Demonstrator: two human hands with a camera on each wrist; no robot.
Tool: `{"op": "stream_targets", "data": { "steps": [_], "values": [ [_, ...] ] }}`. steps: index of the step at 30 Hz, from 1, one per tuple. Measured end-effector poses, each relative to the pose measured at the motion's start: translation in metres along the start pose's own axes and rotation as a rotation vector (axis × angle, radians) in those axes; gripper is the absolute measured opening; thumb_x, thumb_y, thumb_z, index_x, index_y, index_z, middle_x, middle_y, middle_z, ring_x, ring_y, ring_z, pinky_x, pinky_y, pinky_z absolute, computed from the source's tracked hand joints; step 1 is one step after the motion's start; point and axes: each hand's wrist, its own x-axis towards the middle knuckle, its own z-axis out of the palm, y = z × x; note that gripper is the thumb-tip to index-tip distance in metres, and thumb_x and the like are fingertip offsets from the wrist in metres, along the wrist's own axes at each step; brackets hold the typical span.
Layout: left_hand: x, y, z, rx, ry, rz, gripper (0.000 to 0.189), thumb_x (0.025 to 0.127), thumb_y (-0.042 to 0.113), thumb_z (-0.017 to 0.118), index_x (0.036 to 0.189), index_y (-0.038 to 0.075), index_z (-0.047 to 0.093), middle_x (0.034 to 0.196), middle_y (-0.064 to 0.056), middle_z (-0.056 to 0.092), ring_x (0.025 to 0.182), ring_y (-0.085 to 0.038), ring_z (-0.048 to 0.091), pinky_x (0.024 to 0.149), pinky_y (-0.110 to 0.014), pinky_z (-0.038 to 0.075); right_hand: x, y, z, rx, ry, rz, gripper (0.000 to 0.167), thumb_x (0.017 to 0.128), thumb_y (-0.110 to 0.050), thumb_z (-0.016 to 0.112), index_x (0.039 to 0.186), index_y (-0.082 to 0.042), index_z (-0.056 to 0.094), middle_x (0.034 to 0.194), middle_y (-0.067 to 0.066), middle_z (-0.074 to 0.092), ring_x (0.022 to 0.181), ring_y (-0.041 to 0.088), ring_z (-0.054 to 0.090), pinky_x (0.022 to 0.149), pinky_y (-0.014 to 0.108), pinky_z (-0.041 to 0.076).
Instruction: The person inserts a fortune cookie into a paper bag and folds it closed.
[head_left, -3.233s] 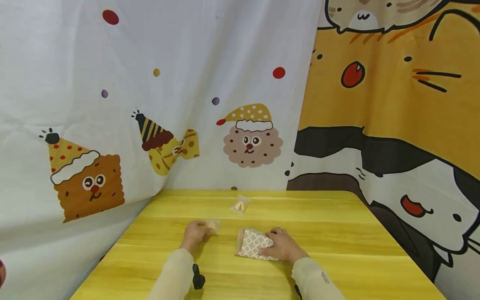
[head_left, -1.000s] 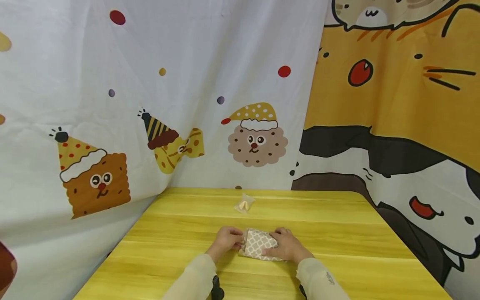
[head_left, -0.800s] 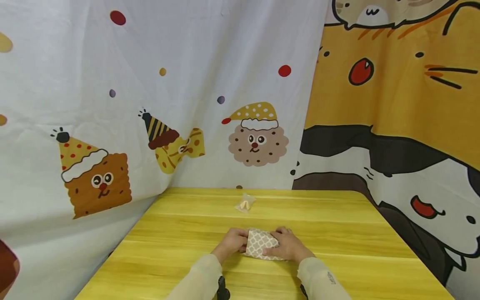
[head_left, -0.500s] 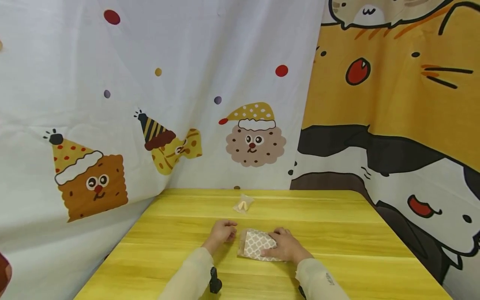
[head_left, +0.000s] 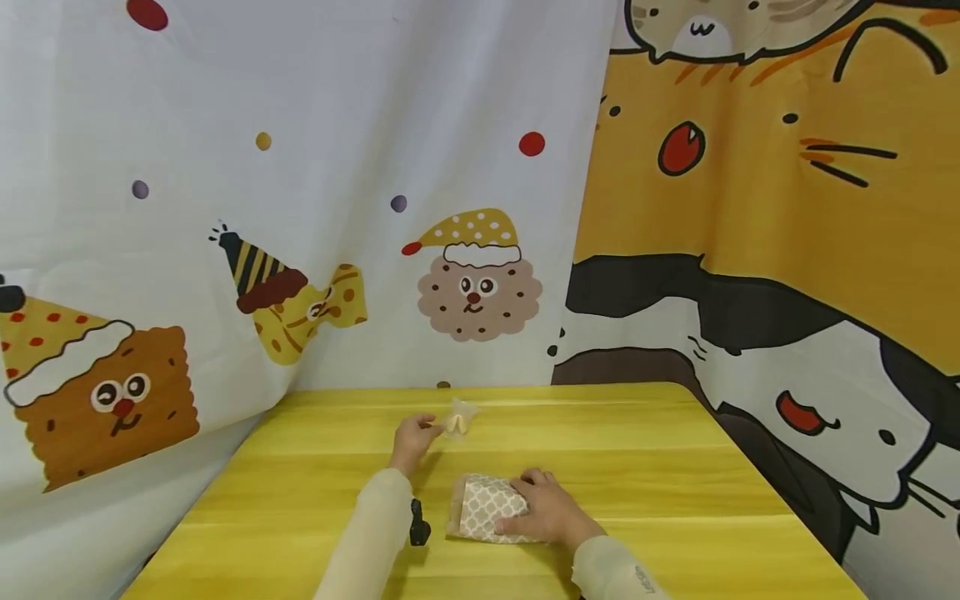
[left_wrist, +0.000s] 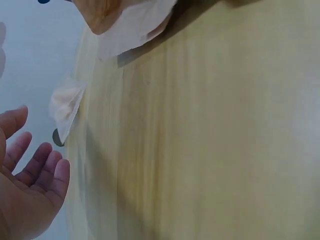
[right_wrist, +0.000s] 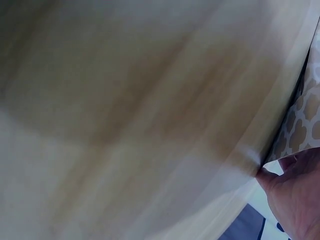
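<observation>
A fortune cookie in a clear wrapper (head_left: 458, 421) lies toward the back of the table, and it shows pale and blurred in the left wrist view. My left hand (head_left: 414, 442) reaches to its left side. The left wrist view shows the fingers (left_wrist: 61, 177) loosely bent, with a gap to the wrapper. My right hand (head_left: 550, 510) grips the right end of a paper bag (head_left: 491, 507) with a beige and white lattice pattern. The bag lies flat, its brown mouth facing left. Its inside is hidden.
The yellow wood-grain table (head_left: 637, 467) stands against a white curtain (head_left: 337, 108) printed with cartoon biscuits. At the right hangs a cloth with large cartoon cats (head_left: 765, 208). A small black device (head_left: 419, 525) is strapped at my left wrist.
My left hand brought another wrapped fortune cookie to the bag's mouth, came away without it, then moved forward to the cookie at the back. My right hand kept holding the bag.
</observation>
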Motion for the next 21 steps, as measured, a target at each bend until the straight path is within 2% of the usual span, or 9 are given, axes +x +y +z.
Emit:
{"op": "stream_targets", "data": {
  "steps": [7,15,21],
  "values": [
    [0.023,-0.004,0.015,0.032,0.0,-0.014,0.045,0.097,0.019,0.066,0.133,-0.007,0.057,0.128,-0.029,0.056,0.116,-0.044,0.055,0.094,-0.054,0.047,-0.002,-0.004,-0.002,-0.025,-0.013,0.025,0.089,0.084,-0.071,0.061,0.145,-0.007,0.051,0.141,0.016,0.044,0.128,0.038,0.042,0.1,0.059,0.04],
    [0.033,-0.007,0.023,0.054,0.019,-0.003,0.047,0.096,0.018,0.066,0.131,-0.011,0.055,0.124,-0.032,0.057,0.112,-0.046,0.055,0.091,-0.056,0.048,-0.003,-0.013,-0.002,-0.075,-0.022,0.042,0.088,0.083,-0.071,0.063,0.145,-0.01,0.051,0.14,0.013,0.044,0.127,0.035,0.042,0.101,0.055,0.041],
    [0.041,-0.005,0.037,0.175,0.022,0.006,0.044,0.092,0.012,0.068,0.127,-0.014,0.058,0.115,-0.031,0.063,0.102,-0.043,0.061,0.085,-0.052,0.051,-0.002,-0.004,-0.003,-0.082,-0.04,0.076,0.091,0.08,-0.075,0.061,0.146,-0.014,0.05,0.142,0.01,0.042,0.129,0.033,0.041,0.102,0.053,0.042]
  ]
}}
